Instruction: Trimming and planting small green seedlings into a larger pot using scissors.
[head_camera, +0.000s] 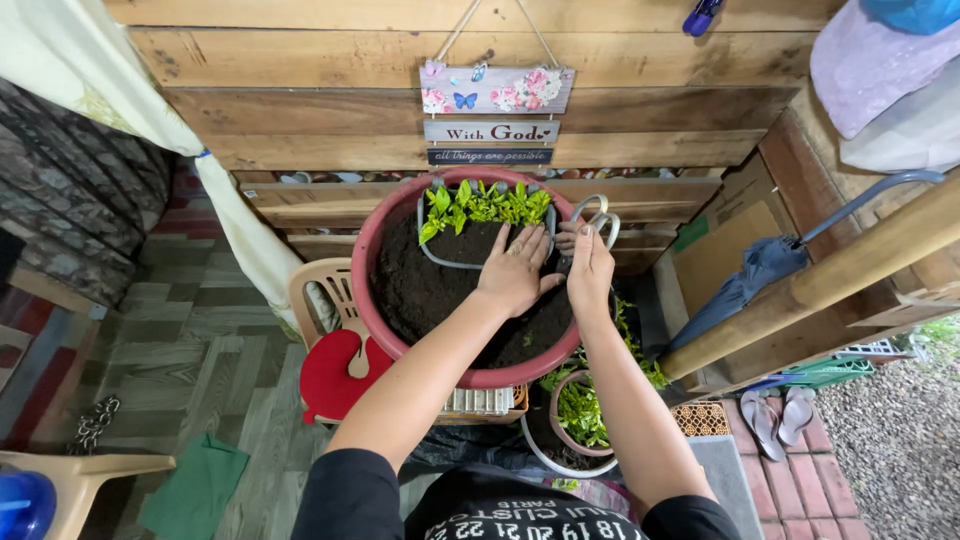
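Observation:
A large red basin (372, 300) full of dark soil (420, 290) stands on a beige plastic chair (318, 290) with a red seat. At the basin's far side, a grey tray (437, 258) holds small green seedlings (482, 203). My left hand (514, 272) lies flat on the soil, fingers spread, fingertips at the tray's near edge. My right hand (590, 268) is at the basin's right rim, closed around a pair of scissors (598, 215) whose pale loop handles stick up above it; the blades are hidden.
Below the basin are a brown pot (580, 412) of green plants inside a white pot (540, 452). A pallet wall with a hanging sign (492, 112) is behind. A folded blue umbrella (745, 285) and flip-flops (778, 418) lie right; a green cloth (195, 488) lies left.

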